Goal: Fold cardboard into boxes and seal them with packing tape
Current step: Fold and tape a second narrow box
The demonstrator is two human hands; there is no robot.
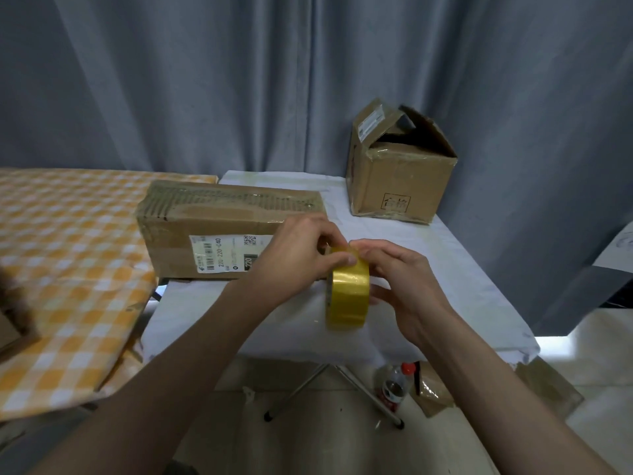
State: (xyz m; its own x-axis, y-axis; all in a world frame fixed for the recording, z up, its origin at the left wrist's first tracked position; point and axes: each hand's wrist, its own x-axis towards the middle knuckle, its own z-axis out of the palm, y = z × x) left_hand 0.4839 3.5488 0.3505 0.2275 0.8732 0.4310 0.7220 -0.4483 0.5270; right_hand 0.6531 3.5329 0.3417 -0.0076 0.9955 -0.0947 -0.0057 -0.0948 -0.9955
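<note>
A yellow roll of packing tape (347,293) stands on edge above the white table (479,269), held between both hands. My right hand (404,279) grips the roll from its right side. My left hand (301,255) pinches the top of the roll with thumb and fingers. Behind my left hand lies a long closed cardboard box (205,231) with a white shipping label, across the gap between the two tables. A smaller cardboard box (397,169) stands at the table's back right with its top flaps partly raised.
A table with an orange checked cloth (68,269) stands at the left, with a cardboard edge (13,334) at the frame's border. On the floor below are a red-capped bottle (394,385), flat cardboard (445,389) and the table's metal legs (329,382). A grey curtain hangs behind.
</note>
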